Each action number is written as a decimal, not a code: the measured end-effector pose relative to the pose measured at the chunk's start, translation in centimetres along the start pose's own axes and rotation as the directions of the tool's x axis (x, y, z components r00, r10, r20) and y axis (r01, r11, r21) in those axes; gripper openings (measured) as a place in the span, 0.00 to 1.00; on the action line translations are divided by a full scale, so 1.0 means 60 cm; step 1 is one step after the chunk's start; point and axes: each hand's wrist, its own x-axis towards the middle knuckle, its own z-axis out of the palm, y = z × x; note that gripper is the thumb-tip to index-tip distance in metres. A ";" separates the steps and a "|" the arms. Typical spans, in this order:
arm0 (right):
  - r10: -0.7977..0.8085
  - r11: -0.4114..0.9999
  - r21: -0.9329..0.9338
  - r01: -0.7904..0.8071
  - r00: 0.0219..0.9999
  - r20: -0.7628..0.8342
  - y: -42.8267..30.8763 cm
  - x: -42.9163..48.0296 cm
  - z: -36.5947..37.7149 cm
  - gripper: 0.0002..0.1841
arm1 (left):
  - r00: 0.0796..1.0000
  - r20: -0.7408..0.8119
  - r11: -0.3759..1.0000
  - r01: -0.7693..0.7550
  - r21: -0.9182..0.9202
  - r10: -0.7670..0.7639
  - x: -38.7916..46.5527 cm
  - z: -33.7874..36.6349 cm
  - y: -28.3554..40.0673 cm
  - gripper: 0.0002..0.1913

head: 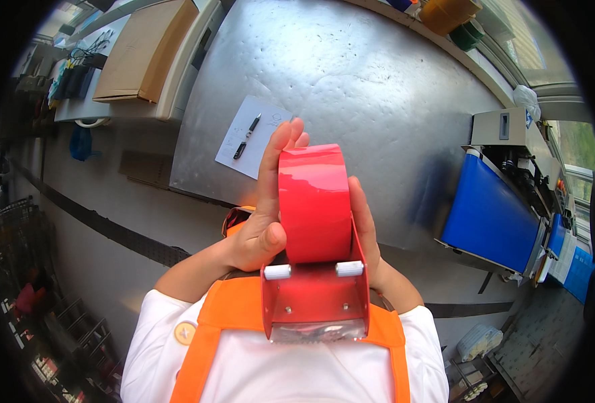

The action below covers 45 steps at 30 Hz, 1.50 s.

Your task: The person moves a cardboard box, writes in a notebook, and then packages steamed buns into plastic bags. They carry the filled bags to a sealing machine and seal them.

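A red tape dispenser is held up close to my chest, carrying a wide roll of glossy red tape. My left hand presses its palm against the roll's left side, fingers stretched forward and thumb near the lower edge. On the other side, my right hand supports the dispenser, partly hidden behind the roll and the red side plate. Two pale ribbed rollers sit below the roll. At the end nearest me is a toothed edge with a clear strip.
On the metal table lies a marked white paper with a black pen on it. A cardboard box rests at the left. To the right stands a machine with a blue panel. Tape rolls are on the far ledge.
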 end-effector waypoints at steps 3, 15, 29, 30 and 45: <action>-0.063 0.985 -0.159 0.066 0.998 0.022 0.002 -0.002 -0.015 0.25 | 0.999 0.025 0.999 0.047 0.005 -0.047 0.013 -0.002 0.018 0.49; -0.219 0.850 -0.462 0.254 0.967 0.128 -0.015 -0.004 -0.035 0.24 | 0.983 0.102 0.607 0.010 0.794 -0.150 0.062 -0.040 0.193 0.16; -0.286 0.787 -0.512 0.345 0.938 0.194 0.002 0.005 -0.028 0.24 | 0.640 0.507 0.813 0.394 0.429 -0.578 0.170 -0.059 0.092 0.41; -0.292 0.779 -0.519 0.352 0.936 0.196 0.002 0.006 -0.029 0.25 | 0.648 0.546 0.838 0.307 0.452 -0.532 0.170 -0.059 0.088 0.41; -0.303 0.681 -0.580 0.447 0.893 0.334 -0.031 0.011 -0.022 0.19 | 0.317 0.276 0.325 0.946 -0.020 -0.907 0.113 -0.073 0.039 0.28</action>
